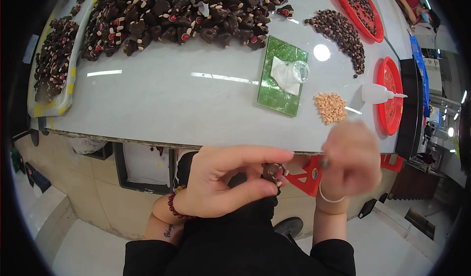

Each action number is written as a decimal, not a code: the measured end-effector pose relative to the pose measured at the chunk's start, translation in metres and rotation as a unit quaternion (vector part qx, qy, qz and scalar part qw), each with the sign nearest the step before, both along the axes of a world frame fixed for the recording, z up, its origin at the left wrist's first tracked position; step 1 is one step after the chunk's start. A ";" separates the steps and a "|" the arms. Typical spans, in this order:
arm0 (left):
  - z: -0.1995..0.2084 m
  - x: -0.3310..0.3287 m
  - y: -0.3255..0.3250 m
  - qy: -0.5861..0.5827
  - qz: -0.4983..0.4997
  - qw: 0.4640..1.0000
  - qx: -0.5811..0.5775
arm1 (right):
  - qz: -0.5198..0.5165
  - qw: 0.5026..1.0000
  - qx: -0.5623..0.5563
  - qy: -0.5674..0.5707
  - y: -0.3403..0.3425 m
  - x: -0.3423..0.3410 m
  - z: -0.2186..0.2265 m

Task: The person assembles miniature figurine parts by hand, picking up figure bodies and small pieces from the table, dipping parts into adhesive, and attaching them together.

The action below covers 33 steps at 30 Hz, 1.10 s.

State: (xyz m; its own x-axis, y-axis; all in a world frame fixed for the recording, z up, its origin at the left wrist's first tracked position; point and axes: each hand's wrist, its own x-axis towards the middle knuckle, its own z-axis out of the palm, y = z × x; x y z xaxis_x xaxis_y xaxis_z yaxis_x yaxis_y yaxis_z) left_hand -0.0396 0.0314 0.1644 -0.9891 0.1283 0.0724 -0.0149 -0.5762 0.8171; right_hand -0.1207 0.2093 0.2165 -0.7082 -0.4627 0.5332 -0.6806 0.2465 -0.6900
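My left hand (228,180) pinches a small dark brown figure (274,173) with red and cream parts between thumb and fingers, just off the table's near edge. To its right, my right hand (354,160) is blurred by motion. Its fingers look closed, and a small dark bit shows at their tips, too smeared to name. Beyond this hand a little heap of cream-coloured pieces (330,107) lies on the white table. A large pile of similar brown figures (167,18), with red and cream parts, covers the far left.
A green board (274,96) bears a small clear glass jar (298,71) on white tissue. Small dark pieces (338,35) lie heaped at the far right, by a red tray (377,33). A white bottle (375,94) touches another red tray (400,104). More figures fill a left tray (68,96).
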 end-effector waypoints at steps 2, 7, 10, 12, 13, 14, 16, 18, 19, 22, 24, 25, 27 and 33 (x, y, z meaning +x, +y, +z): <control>0.002 0.001 -0.004 -0.015 -0.022 0.999 -0.034 | 0.050 0.998 0.018 0.030 0.001 0.015 -0.001; 0.010 -0.005 -0.003 0.009 -0.037 0.995 -0.090 | 0.055 0.989 0.029 0.133 0.001 0.026 -0.004; 0.013 -0.005 -0.001 0.013 -0.039 0.993 -0.114 | 0.058 0.984 0.077 0.151 0.005 0.026 -0.001; 0.011 -0.005 0.002 0.057 -0.008 0.989 -0.136 | 0.059 0.982 0.097 0.154 0.006 0.027 0.002; 0.011 -0.005 0.002 0.057 -0.009 0.989 -0.137 | 0.062 0.979 0.117 0.156 0.006 0.027 0.003; 0.012 -0.005 0.002 0.051 -0.007 0.985 -0.166 | 0.061 0.979 0.117 0.156 0.007 0.028 0.003; 0.012 -0.005 0.003 0.045 -0.005 0.980 -0.196 | 0.056 0.970 0.147 0.185 0.008 0.029 0.004; 0.008 -0.007 0.006 0.103 0.043 0.971 -0.210 | 0.053 0.970 0.147 0.187 0.007 0.030 0.002; 0.007 -0.007 0.007 0.103 0.043 0.971 -0.211 | 0.050 0.970 0.147 0.189 0.007 0.030 0.002; 0.006 -0.009 0.009 0.138 0.075 0.963 -0.218 | 0.050 0.971 0.139 0.186 0.006 0.030 0.001; 0.005 -0.010 0.009 0.161 0.087 0.958 -0.222 | 0.049 0.973 0.137 0.182 0.005 0.031 0.001; 0.006 -0.010 0.008 0.161 0.088 0.958 -0.222 | 0.048 0.974 0.134 0.178 0.005 0.031 0.001; 0.006 -0.009 0.007 0.157 0.081 0.958 -0.225 | 0.053 0.975 0.129 0.173 0.005 0.031 0.000; 0.005 -0.009 -0.004 0.159 0.072 0.950 -0.260 | 0.078 0.979 0.102 0.161 0.004 0.027 -0.009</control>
State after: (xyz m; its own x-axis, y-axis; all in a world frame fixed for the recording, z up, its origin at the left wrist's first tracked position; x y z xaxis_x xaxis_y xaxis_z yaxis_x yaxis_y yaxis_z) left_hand -0.0486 0.0276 0.1695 -0.9376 0.0935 0.3348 0.3290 -0.0716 0.9416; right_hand -0.0939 0.2134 0.2079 -0.4312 -0.6724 0.6016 -0.8947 0.2329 -0.3811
